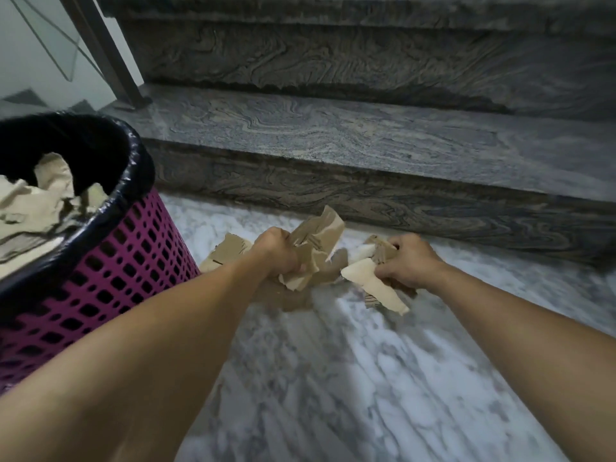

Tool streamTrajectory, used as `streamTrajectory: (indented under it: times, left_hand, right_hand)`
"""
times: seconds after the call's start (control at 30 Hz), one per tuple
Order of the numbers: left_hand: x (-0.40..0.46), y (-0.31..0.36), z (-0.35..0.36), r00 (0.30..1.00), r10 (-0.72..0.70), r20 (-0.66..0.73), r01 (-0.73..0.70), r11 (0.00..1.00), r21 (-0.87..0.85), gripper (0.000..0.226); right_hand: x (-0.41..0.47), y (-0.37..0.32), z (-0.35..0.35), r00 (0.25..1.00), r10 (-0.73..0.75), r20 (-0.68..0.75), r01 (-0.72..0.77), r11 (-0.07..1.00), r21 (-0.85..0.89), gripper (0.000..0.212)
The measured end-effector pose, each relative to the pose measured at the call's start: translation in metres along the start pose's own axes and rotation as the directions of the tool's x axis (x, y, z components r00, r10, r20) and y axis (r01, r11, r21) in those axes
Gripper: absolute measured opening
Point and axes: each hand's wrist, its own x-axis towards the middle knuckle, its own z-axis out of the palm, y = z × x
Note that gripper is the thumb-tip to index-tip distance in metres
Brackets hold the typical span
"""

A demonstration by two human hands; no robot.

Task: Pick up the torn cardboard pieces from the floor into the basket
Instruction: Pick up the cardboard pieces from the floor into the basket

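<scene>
Torn cardboard pieces (pixel 316 248) lie bunched on the white marble floor (pixel 350 378) at the foot of a dark, swirl-grained stone step (pixel 333 135), close to the centre of the view. The left hand (pixel 278 251) is clenched around a crumpled brown wad whose tallest flap stands up and points toward 1 o'clock, its long axis running from 7 to 1 o'clock. Just beside it, at 3 o'clock, the right hand (pixel 408 265) grips a second clump; a pale, lighter-faced strip (pixel 373 286) juts out below the fingers, its long axis running from 10 to 4 o'clock with the ragged tip pointing toward 4 o'clock. A flatter brown piece (pixel 230 250) rests on the floor at 9 o'clock of the left hand, partly hidden by the forearm, and another scrap (pixel 286 300) lies flat beneath the left wrist. Both bare forearms reach in from the bottom edge of the view.

At 9 o'clock of the pile stands the basket (pixel 126 261), a magenta plastic bin with a grid of holes in its wall, lined with a glossy black bag (pixel 133 181) folded over the rim. More torn cardboard (pixel 36 201) sits inside it, heaped high near the rim. Behind the basket, at 11 o'clock, a dark metal post (pixel 110 61) rises from the step's corner.
</scene>
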Motion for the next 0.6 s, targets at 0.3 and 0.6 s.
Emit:
streamTrajectory:
  times: [0.3, 0.6]
  left_hand:
    - [-0.084, 0.047, -0.101, 0.992, -0.045, -0.115, 0.036, 0.996, -0.076, 0.045]
    - [-0.211, 0.055, -0.232, 0.918, -0.156, -0.364, 0.112, 0.984, -0.138, 0.048]
  right_hand:
    - [-0.03, -0.089, -0.077, 0.986, -0.167, 0.024, 0.166, 0.985, 0.036, 0.018]
    - [-0.084, -0.23, -0.114, 0.888, -0.456, 0.052, 0.447, 0.885, 0.133, 0.027]
